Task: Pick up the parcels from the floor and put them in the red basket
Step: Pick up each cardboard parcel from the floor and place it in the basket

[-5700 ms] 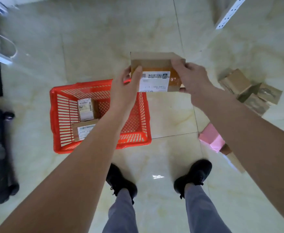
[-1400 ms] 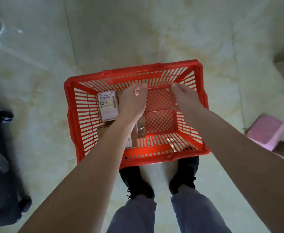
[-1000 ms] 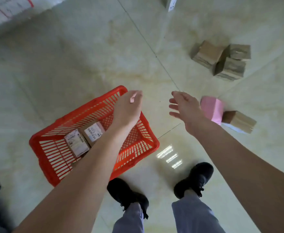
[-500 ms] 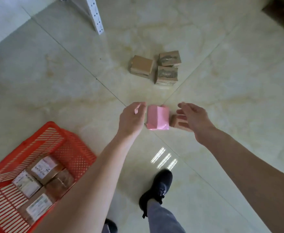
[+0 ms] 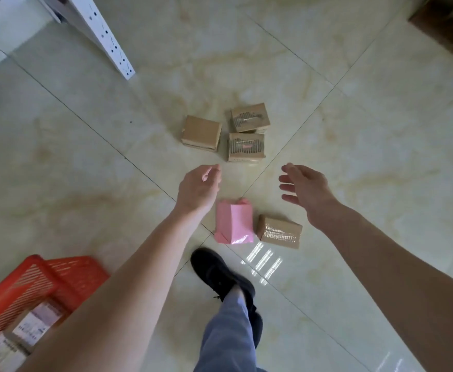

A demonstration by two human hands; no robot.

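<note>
A pink parcel (image 5: 234,224) lies on the floor with a taped brown box (image 5: 279,231) just right of it. Three more cardboard boxes cluster farther away: a plain one (image 5: 202,133), a printed one (image 5: 250,117) and another printed one (image 5: 246,147). My left hand (image 5: 199,187) hovers above and left of the pink parcel, fingers loosely curled, holding nothing. Off to the right, my right hand (image 5: 304,187) is spread open and empty above the taped box. The red basket (image 5: 34,277) sits at the bottom left, partly behind my left arm, with labelled parcels (image 5: 36,322) inside.
A white perforated shelf post (image 5: 104,41) slants down to the floor at the upper left. Something dark brown (image 5: 448,25) fills the top right corner. My black shoe (image 5: 217,272) and grey trouser leg stand just below the pink parcel.
The brown parcel I held went into the basket. My view then swung right from the basket to the floor parcels. Both empty hands moved out over the pink parcel and the taped box.
</note>
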